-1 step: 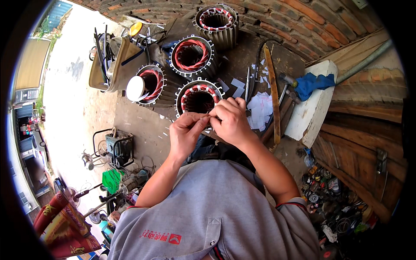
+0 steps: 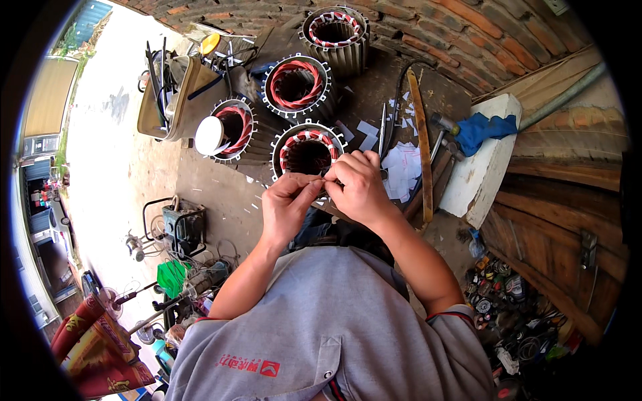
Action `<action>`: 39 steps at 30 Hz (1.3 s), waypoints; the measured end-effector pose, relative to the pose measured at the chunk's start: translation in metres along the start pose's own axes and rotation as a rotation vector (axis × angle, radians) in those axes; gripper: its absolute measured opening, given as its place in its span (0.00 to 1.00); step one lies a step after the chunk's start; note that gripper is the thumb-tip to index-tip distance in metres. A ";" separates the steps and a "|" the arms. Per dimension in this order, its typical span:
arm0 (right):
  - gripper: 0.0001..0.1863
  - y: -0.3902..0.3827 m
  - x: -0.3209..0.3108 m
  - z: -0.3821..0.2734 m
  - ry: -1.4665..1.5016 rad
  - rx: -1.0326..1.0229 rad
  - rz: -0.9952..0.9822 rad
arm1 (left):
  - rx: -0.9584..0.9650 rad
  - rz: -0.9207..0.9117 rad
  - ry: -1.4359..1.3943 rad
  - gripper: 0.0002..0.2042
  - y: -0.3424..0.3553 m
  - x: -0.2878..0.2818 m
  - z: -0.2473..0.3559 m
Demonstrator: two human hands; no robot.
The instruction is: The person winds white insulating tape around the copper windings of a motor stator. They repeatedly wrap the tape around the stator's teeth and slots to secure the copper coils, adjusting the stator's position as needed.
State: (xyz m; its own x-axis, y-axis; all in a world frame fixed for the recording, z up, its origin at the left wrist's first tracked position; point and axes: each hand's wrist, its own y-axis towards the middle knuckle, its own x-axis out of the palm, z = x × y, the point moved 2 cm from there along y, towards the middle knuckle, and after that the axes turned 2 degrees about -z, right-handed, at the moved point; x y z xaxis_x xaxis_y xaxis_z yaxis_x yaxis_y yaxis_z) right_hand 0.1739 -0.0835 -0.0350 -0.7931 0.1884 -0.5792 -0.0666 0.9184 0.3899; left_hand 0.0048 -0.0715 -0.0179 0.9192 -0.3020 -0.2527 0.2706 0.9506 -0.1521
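Observation:
Both hands meet at the near rim of a motor stator (image 2: 277,150), a grey ribbed cylinder with red windings and white slot paper around its dark bore. My left hand (image 2: 287,204) is closed in a pinch, thumb against forefinger. Touching it from the right, my right hand (image 2: 358,187) is pinched too. Whatever lies between the fingertips is too small to make out. Behind stand more stators: one (image 2: 326,100) just beyond, one (image 2: 358,50) at the far end, and one (image 2: 244,150) to the left with a white round lid (image 2: 209,136) on its edge.
Right of the hands lie white paper pieces (image 2: 401,167), scissors (image 2: 382,130) and a curved wooden strip (image 2: 422,147). A blue cloth (image 2: 485,130) rests on a white block (image 2: 478,180). A beige bin (image 2: 160,110) of tools stands far left, beside the brick wall (image 2: 435,33).

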 end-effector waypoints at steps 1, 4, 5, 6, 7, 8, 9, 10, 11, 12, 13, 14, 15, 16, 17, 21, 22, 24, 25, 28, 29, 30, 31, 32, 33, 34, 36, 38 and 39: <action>0.07 0.001 -0.004 0.001 0.023 0.005 -0.029 | 0.005 0.010 0.017 0.04 0.000 0.000 0.002; 0.09 0.005 -0.012 0.005 0.081 -0.069 -0.092 | 0.017 0.040 0.060 0.05 0.001 0.001 0.007; 0.09 0.008 -0.016 0.006 0.069 -0.086 -0.118 | 0.020 0.052 0.069 0.04 0.001 0.001 0.007; 0.10 0.011 -0.022 0.007 0.058 -0.102 -0.144 | 0.022 0.063 0.078 0.04 0.000 0.001 0.007; 0.10 0.015 -0.028 0.008 0.046 -0.117 -0.170 | 0.045 0.084 0.132 0.04 0.000 0.000 0.008; 0.11 0.017 -0.034 0.009 -0.011 -0.097 -0.182 | 0.068 0.105 0.187 0.04 -0.001 -0.001 0.010; 0.11 0.019 -0.041 0.011 -0.069 -0.076 -0.194 | 0.089 0.127 0.241 0.03 -0.002 -0.001 0.011; 0.11 0.022 -0.048 0.012 -0.126 -0.056 -0.208 | 0.099 0.122 0.275 0.03 -0.003 -0.001 0.014; 0.10 0.025 -0.053 0.012 -0.115 -0.076 -0.183 | 0.109 0.118 0.309 0.03 -0.006 -0.002 0.018; 0.09 0.025 -0.052 0.012 -0.010 -0.029 -0.206 | 0.121 0.113 0.340 0.03 -0.009 -0.001 0.021; 0.09 0.023 -0.051 0.010 0.094 0.017 -0.229 | 0.087 0.095 0.331 0.03 -0.014 0.002 0.022; 0.09 0.021 -0.049 0.009 0.199 0.064 -0.253 | 0.090 0.090 0.340 0.03 -0.016 0.004 0.024; 0.05 0.021 -0.051 0.007 0.354 0.119 -0.294 | 0.092 0.082 0.355 0.03 -0.017 0.006 0.026; 0.04 0.025 -0.054 0.005 0.440 0.223 -0.370 | 0.094 0.074 0.369 0.03 -0.017 0.007 0.028; 0.04 0.031 -0.057 0.002 0.525 0.328 -0.446 | 0.102 0.044 0.374 0.04 -0.017 0.007 0.030; 0.08 0.033 -0.044 0.013 0.488 0.228 -0.631 | 0.004 0.038 0.315 0.06 -0.021 0.006 0.026; 0.08 0.032 -0.040 0.015 0.470 0.132 -0.610 | 0.006 0.041 0.324 0.06 -0.021 0.006 0.025; 0.05 0.035 -0.040 0.012 0.363 0.148 -0.684 | 0.046 0.045 0.352 0.07 -0.021 0.007 0.026; 0.04 0.039 -0.041 0.007 0.328 0.176 -0.729 | 0.083 0.046 0.371 0.07 -0.021 0.007 0.029; 0.03 0.040 -0.036 0.007 0.248 0.141 -0.768 | 0.131 0.019 0.409 0.08 -0.022 0.008 0.031; 0.03 0.040 -0.035 0.007 0.226 0.111 -0.764 | 0.136 0.004 0.418 0.09 -0.022 0.008 0.032; 0.04 0.041 -0.034 0.007 0.184 0.073 -0.781 | 0.143 0.002 0.437 0.10 -0.021 0.009 0.032; 0.04 0.043 -0.034 0.006 0.141 0.036 -0.797 | 0.150 -0.002 0.455 0.10 -0.021 0.009 0.034; 0.05 0.045 -0.035 0.004 0.098 -0.001 -0.811 | 0.158 -0.007 0.473 0.11 -0.020 0.009 0.035; 0.05 0.047 -0.036 0.003 0.079 -0.051 -0.831 | 0.173 -0.007 0.492 0.11 -0.019 0.009 0.037; 0.05 0.049 -0.037 0.003 0.061 -0.101 -0.850 | 0.188 -0.009 0.511 0.12 -0.019 0.010 0.039; 0.05 0.050 -0.037 0.003 0.002 -0.198 -0.873 | 0.209 -0.009 0.542 0.13 -0.017 0.012 0.042; 0.06 0.049 -0.035 0.005 -0.078 -0.294 -0.882 | 0.221 -0.005 0.567 0.13 -0.015 0.016 0.044; 0.05 0.050 -0.034 0.008 -0.122 -0.331 -0.877 | 0.200 -0.006 0.622 0.13 -0.015 0.016 0.042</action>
State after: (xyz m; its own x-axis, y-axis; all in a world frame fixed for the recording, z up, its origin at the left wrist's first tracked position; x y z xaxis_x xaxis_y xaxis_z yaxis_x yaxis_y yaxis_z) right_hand 0.2025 -0.0415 -0.0013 -0.3112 -0.4703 -0.8258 -0.7923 0.6082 -0.0478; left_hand 0.0270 -0.0874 0.0203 0.5968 -0.2356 -0.7670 0.3787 0.9254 0.0104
